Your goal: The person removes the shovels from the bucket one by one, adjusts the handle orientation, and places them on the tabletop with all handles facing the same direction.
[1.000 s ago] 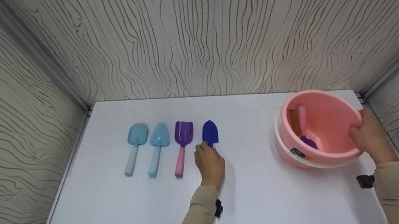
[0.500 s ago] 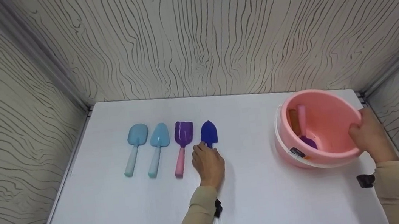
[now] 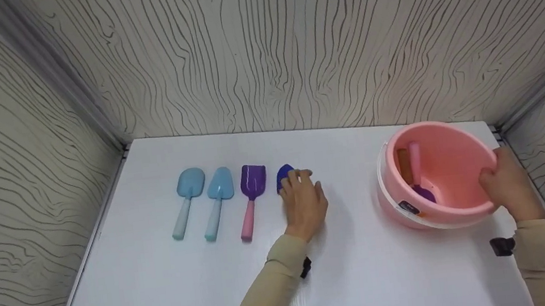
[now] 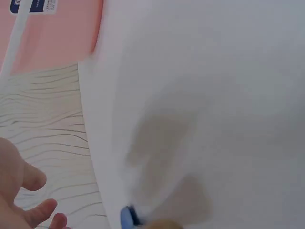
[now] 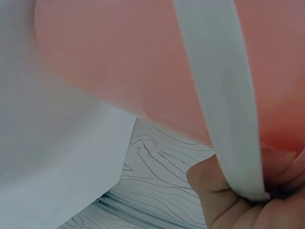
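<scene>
My left hand [image 3: 305, 203] hovers over the dark blue toy trowel [image 3: 283, 173], covering its handle and part of its blade. In the left wrist view, the fingers [image 4: 35, 212] are spread and nothing lies between them. To the left lie a purple scoop [image 3: 253, 181] with a pink handle, a light blue pointed trowel [image 3: 219, 184] and a light blue rounded shovel [image 3: 190, 183]. My right hand [image 3: 510, 186] grips the rim of a pink bucket [image 3: 460, 161]. Inside the bucket are a pink-handled tool [image 3: 414, 159] and a brown-orange piece [image 3: 404, 165].
The white table [image 3: 166, 301] meets wood-patterned panels [image 3: 260, 50] at the back and both sides. A white bucket handle [image 3: 386, 191] hangs down along the bucket's outer wall. Dark wrist cameras [image 3: 502, 246] sit on both sleeves.
My left hand has let go of the dark blue trowel's handle, risen and shifted right, its fingers opening out. The right hand and the bucket stay as they were.
</scene>
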Demonstrator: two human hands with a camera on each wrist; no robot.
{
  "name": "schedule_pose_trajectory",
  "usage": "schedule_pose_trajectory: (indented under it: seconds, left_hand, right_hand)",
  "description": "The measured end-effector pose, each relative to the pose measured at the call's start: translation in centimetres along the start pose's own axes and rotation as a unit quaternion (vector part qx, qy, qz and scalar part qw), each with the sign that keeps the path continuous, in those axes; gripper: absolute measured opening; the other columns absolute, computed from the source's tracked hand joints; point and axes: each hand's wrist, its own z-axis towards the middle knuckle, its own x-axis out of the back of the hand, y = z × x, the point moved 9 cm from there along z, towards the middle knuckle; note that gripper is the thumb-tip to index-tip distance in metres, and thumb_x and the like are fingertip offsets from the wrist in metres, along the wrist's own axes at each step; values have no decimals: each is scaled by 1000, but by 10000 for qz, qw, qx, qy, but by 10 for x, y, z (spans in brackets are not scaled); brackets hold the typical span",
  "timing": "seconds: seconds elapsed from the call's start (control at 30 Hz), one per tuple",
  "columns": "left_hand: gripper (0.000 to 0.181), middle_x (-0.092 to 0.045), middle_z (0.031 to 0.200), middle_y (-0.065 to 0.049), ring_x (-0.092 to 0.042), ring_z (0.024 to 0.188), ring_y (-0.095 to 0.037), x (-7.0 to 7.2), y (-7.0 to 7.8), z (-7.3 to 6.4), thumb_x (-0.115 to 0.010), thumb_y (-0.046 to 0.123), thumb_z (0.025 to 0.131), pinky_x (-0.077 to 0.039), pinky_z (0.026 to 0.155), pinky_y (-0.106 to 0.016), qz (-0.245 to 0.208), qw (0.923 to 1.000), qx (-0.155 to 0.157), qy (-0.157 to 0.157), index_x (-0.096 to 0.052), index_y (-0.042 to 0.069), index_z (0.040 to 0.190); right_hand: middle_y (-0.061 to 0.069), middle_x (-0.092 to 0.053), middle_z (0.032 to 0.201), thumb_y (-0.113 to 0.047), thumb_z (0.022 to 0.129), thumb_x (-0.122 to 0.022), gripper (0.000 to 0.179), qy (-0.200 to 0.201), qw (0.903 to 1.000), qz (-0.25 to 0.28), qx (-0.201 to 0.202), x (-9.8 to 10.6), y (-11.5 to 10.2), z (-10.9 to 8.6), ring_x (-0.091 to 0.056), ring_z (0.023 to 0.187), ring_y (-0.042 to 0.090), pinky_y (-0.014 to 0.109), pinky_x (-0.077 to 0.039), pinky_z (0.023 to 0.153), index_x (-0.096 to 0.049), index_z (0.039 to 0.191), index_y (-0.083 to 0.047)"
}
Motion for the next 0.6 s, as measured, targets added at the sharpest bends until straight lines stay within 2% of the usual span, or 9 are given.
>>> schedule_pose_trajectory:
  seconds: [0.2,0.37,0.47,0.6]
  left_hand:
    - [26,-62,133,-7,-57,118,-26,1,52,14,-63,27,108,-48,93,-38,180,9975,-648,-198,-66,14,131]
    - [29,-62,135,-4,-57,122,-22,1,89,20,-61,30,109,-49,101,-36,247,9940,-990,-384,-64,16,135]
    - [31,-60,137,-2,-55,126,-21,5,111,24,-60,33,109,-49,104,-34,335,9911,-1223,-411,-63,18,136]
    - [29,-59,137,1,-52,129,-18,11,138,25,-61,36,109,-46,107,-31,208,9859,-1571,-529,-63,21,134]
  right_hand:
    - [46,-49,118,-6,104,-39,55,-97,9998,-59,-137,0,3,-3,-65,74,29,35,-55,56,-21,148,21]
    - [46,-49,117,-7,104,-40,54,-120,9997,-73,-187,1,5,-5,-66,74,29,35,-55,55,-22,147,20]
    - [45,-49,116,-6,104,-40,53,-94,9998,-59,-159,2,4,-3,-65,72,28,35,-55,54,-22,146,20]
    - [44,-50,114,-6,104,-39,53,-121,9999,-26,-106,-1,1,0,-65,71,27,35,-55,54,-22,146,21]
